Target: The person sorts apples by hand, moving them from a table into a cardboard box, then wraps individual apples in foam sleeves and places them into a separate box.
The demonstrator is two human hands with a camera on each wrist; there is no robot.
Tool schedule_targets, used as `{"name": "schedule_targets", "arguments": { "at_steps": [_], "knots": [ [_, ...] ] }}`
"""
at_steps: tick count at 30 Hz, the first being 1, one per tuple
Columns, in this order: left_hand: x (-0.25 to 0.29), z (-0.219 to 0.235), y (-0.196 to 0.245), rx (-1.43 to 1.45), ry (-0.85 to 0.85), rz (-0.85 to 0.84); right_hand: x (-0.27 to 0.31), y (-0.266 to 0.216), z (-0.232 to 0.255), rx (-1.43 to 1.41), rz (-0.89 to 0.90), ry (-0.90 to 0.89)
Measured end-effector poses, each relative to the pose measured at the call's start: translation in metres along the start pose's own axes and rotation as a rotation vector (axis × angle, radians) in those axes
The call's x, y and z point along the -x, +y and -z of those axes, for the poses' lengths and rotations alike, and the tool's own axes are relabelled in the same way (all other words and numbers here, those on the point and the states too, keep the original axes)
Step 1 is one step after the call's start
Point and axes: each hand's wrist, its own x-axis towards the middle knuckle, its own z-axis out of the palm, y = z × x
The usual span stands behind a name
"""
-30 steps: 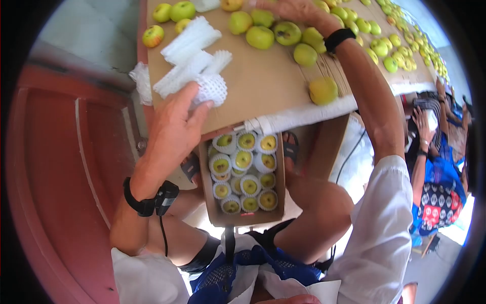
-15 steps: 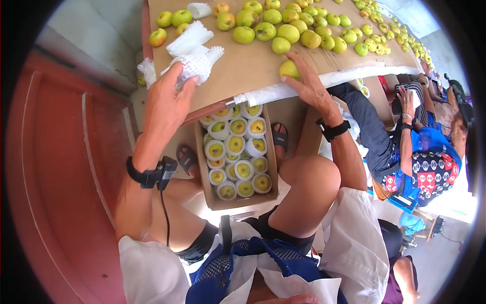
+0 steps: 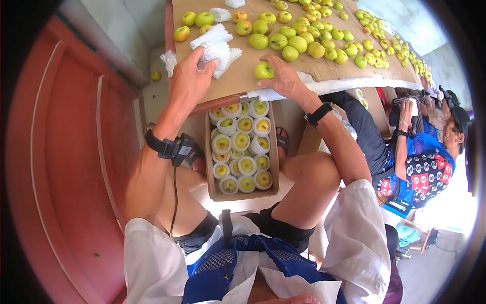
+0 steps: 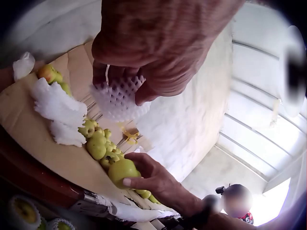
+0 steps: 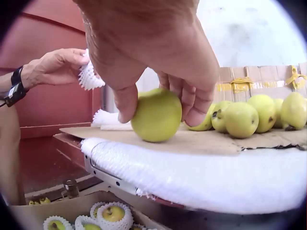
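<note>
In the head view my left hand (image 3: 191, 81) is over the left part of the tabletop, beside a few white foam net sleeves (image 3: 216, 35). It holds one foam net sleeve (image 4: 120, 100) between thumb and fingers, the netting bulging open below them in the left wrist view. My right hand (image 3: 287, 81) grips a yellow-green apple (image 5: 157, 117) near the table's front edge, thumb on one side and fingers on the other. The apple's underside is close over the cardboard. Loose apples (image 3: 297, 44) lie in a broad group just beyond this hand.
A cardboard box (image 3: 243, 197) of foam-wrapped apples stands on the floor between my legs, below the table edge. Cardboard (image 3: 238, 83) covers the table, with white wrap (image 3: 349, 84) along its front. A red door (image 3: 76, 152) is at left; another person (image 3: 425, 162) sits at right.
My right hand has come back from the far apples to the single apple near the front edge, gripped it and brought it left. My left hand keeps hold of a foam sleeve.
</note>
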Motion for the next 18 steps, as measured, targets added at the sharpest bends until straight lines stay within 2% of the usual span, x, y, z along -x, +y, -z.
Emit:
{"name": "schedule_targets", "arguments": {
  "at_steps": [6, 11, 14, 17, 18],
  "knots": [
    [-0.001, -0.002, -0.016, 0.11, 0.07, -0.055, 0.005, 0.006, -0.005, -0.12, -0.053, 0.065],
    [0.001, 0.003, -0.014, 0.091, 0.009, -0.025, 0.008, 0.007, 0.0, -0.122, -0.109, 0.004],
    [0.0, 0.007, -0.009, 0.041, -0.026, -0.004, 0.006, 0.008, -0.001, -0.032, -0.13, 0.013],
    [0.003, 0.006, -0.01, 0.092, -0.038, 0.003, 0.011, 0.007, 0.004, -0.607, -0.305, 0.074],
    [0.003, 0.005, -0.011, 0.127, -0.037, 0.003, 0.011, 0.004, 0.01, -0.856, -0.29, 0.054]
  ]
}}
